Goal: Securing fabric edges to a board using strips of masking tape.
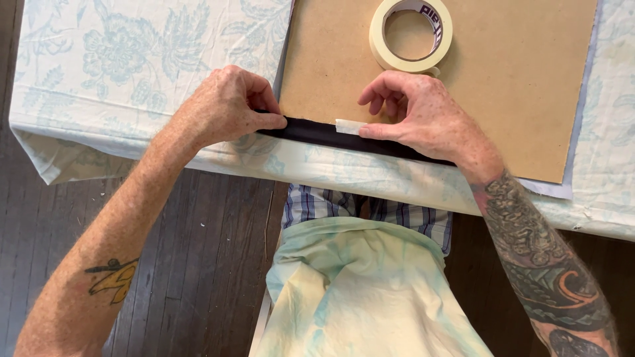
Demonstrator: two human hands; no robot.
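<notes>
A brown hardboard panel (503, 86) lies on a table covered with a pale floral cloth (119, 59). A strip of black fabric (317, 134) is folded over the panel's near edge. My left hand (228, 106) pinches this black fabric at the panel's near left corner. My right hand (420, 116) presses a short piece of cream masking tape (349, 125) onto the fabric and the board with its fingertips. A roll of cream masking tape (411, 33) rests on the panel just beyond my right hand.
White paper or cloth (552, 188) sticks out under the panel's right side. The table's near edge runs across the view, with dark wooden floorboards (198, 231) below. My pale apron and checked shirt (364, 277) fill the lower middle.
</notes>
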